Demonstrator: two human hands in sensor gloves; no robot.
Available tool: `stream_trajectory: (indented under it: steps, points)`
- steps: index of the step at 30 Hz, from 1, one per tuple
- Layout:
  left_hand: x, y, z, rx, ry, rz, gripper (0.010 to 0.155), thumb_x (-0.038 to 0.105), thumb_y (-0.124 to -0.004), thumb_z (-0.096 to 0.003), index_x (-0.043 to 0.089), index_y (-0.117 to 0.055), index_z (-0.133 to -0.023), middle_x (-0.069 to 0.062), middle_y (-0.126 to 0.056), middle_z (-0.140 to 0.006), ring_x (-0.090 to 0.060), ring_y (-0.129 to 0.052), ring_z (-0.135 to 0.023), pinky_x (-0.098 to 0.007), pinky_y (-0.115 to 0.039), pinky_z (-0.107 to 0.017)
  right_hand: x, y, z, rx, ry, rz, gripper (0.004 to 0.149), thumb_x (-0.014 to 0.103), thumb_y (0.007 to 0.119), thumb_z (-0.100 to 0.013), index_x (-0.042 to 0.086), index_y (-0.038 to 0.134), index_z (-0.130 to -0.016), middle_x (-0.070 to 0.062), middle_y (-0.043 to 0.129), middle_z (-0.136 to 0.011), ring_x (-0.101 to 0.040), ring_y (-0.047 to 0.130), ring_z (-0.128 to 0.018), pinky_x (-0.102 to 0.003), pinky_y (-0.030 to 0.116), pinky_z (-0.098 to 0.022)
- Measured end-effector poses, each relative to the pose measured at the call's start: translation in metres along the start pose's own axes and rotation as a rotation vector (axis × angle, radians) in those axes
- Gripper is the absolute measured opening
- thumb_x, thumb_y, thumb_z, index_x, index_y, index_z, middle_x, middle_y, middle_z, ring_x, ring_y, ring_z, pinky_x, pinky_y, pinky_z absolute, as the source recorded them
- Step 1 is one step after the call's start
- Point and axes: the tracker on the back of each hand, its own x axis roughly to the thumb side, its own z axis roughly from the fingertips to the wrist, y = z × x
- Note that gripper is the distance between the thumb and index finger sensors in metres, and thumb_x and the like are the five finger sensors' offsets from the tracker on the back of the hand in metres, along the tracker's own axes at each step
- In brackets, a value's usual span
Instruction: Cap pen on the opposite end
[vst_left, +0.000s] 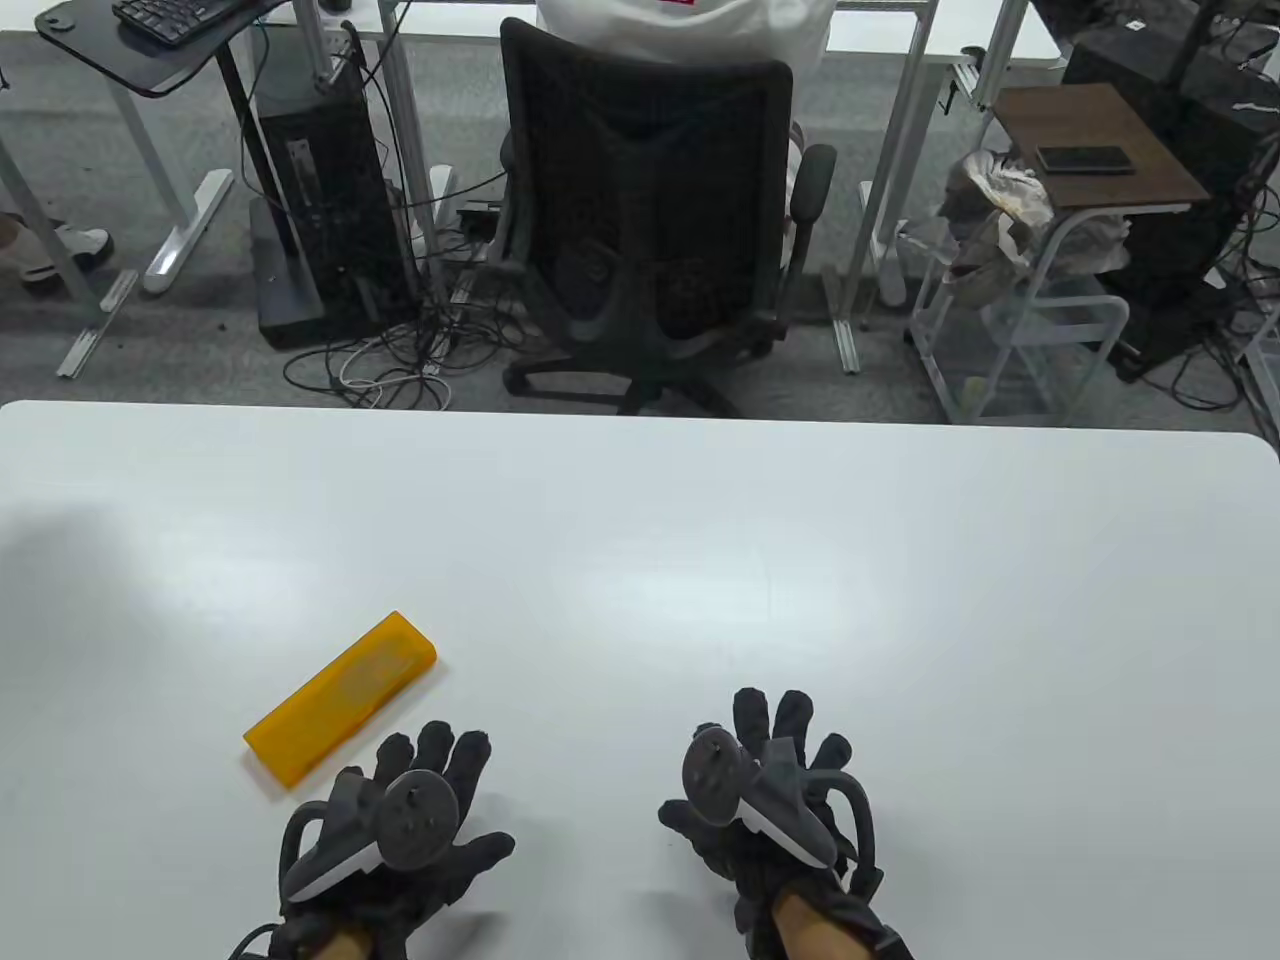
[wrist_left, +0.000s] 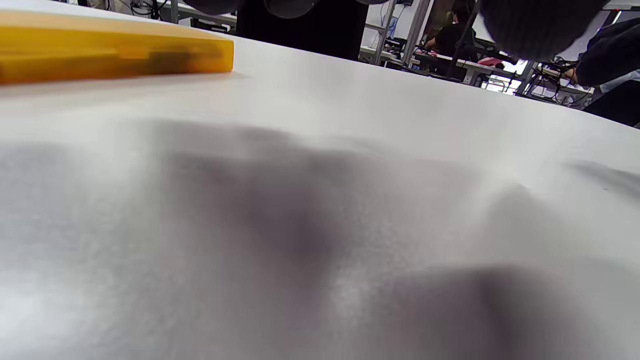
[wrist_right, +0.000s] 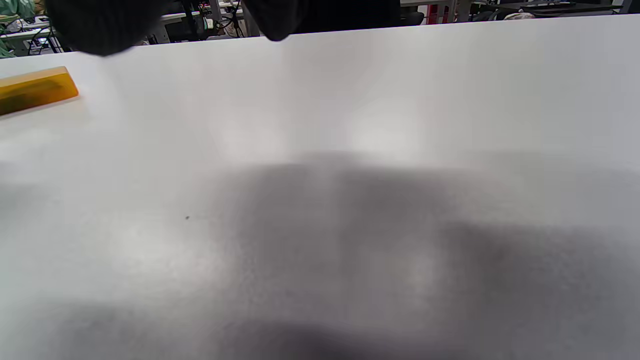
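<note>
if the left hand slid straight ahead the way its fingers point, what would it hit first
Probably nothing. The left hand points up the table and slightly right, while the orange case lies just to the left of that line. Ahead is bare white table, though the fingers pass close to the case.

Closed translucent orange pen case (vst_left: 341, 699) lies flat, diagonal, near-left on table.

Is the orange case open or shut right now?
Shut, apparently: the orange case lies flat as one closed block on the table, no lid raised. Neither hand touches it.
</note>
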Motion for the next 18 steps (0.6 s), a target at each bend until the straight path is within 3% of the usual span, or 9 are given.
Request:
stream_trajectory:
  steps: [11, 15, 18]
  points:
    - [-0.009, 0.004, 0.005, 0.087, 0.013, 0.076, 0.091, 0.065, -0.069, -0.0523, 0.021, -0.024, -0.118, -0.023, -0.026, -0.126, -0.057, -0.032, -0.113, -0.081, -0.032, -0.068, 0.002, 0.004, -0.002, 0.029, -0.016, 0.004, 0.082, 0.06, 0.07, -0.041, 0.019, 0.054, -0.111, -0.021, 0.027, -0.12, -0.059, 0.012, -0.1, -0.085, 0.025, -0.059]
    - [-0.037, 0.013, 0.004, 0.169, 0.11, 0.119, 0.087, 0.06, -0.074, -0.0517, 0.022, -0.033, -0.118, -0.021, -0.025, -0.126, -0.052, -0.032, -0.115, -0.079, -0.033, -0.071, 0.001, 0.004, -0.003, 0.037, -0.013, -0.011, 0.082, 0.06, 0.07, -0.041, 0.019, 0.054, -0.111, -0.02, 0.027, -0.12, -0.06, 0.012, -0.1, -0.085, 0.025, -0.059]
    - [-0.079, 0.033, -0.004, 0.215, 0.269, 0.071, 0.084, 0.056, -0.078, -0.0512, 0.024, -0.037, -0.117, -0.019, -0.026, -0.125, -0.05, -0.032, -0.115, -0.077, -0.035, -0.072, 0.001, 0.003, -0.003, 0.033, -0.012, -0.02, 0.082, 0.059, 0.071, -0.041, 0.019, 0.054, -0.111, -0.02, 0.026, -0.12, -0.059, 0.012, -0.1, -0.085, 0.025, -0.059]
